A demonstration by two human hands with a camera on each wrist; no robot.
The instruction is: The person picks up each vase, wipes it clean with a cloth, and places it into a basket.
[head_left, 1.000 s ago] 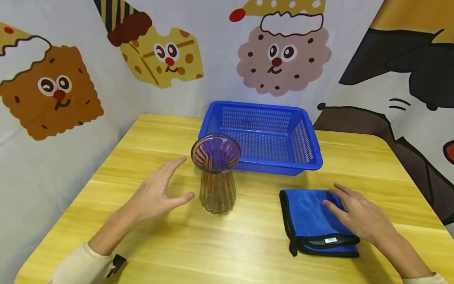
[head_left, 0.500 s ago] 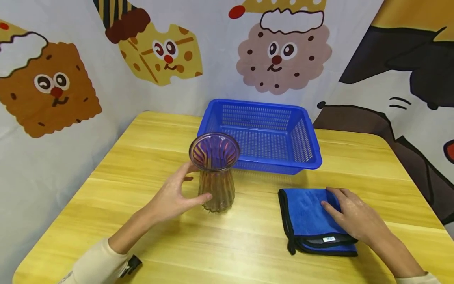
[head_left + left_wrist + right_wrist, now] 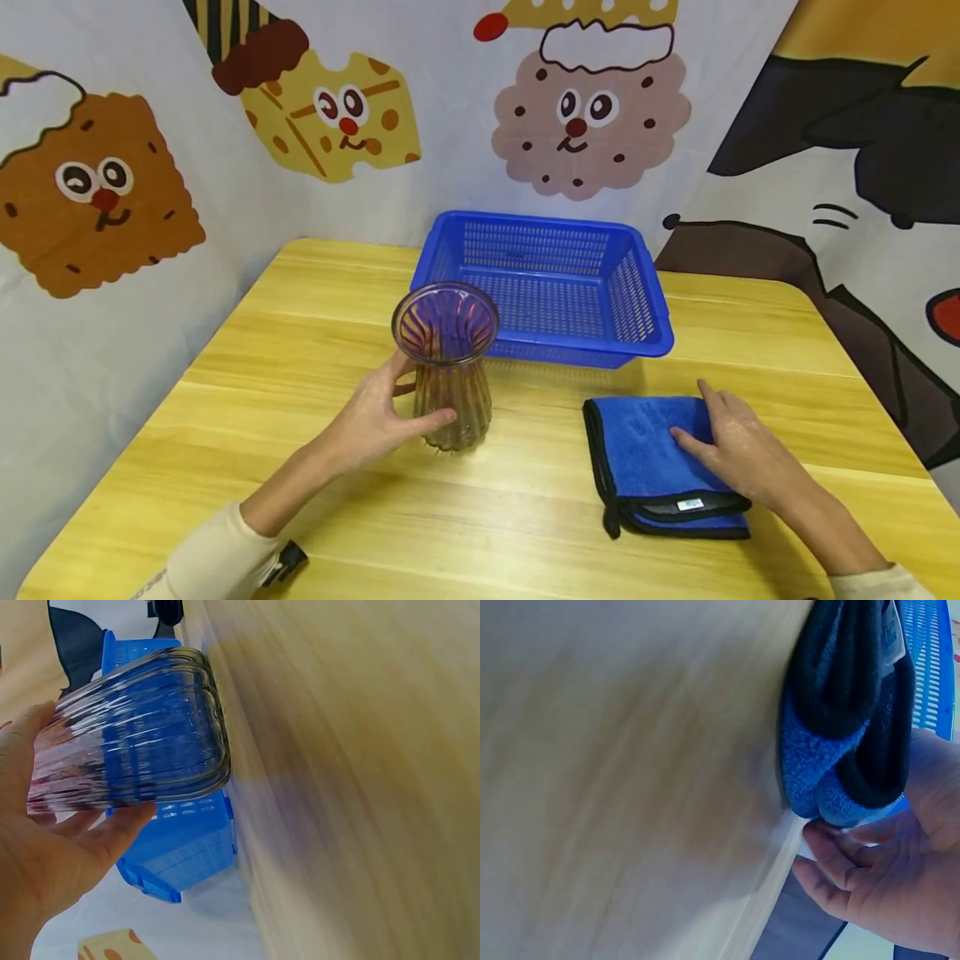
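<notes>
A ribbed glass vase (image 3: pixel 467 385) with a flared rim and a purple-amber tint stands upright in front of the basket. My left hand (image 3: pixel 371 423) grips its left side, thumb across the front and fingers behind, partly hidden by the glass. The left wrist view shows the clear base of the vase (image 3: pixel 161 731) close to the tabletop. On the right lies a folded blue towel (image 3: pixel 647 446) with black edging and a small white tag. My right hand (image 3: pixel 742 454) is over the towel's right edge; in the right wrist view its loosely bent fingers touch the fold.
Behind the vase sits a blue perforated plastic basket (image 3: pixel 558 350). The yellow wood-grain table (image 3: pixel 360 542) has its back and left edges along a cloth backdrop (image 3: pixel 450 117) printed with cartoon figures. A black clip (image 3: pixel 288 563) hangs by the left sleeve.
My left hand has moved right to the vase and closed around it. My right hand stays at the towel, with only slight finger movement. The vase and towel keep their places.
</notes>
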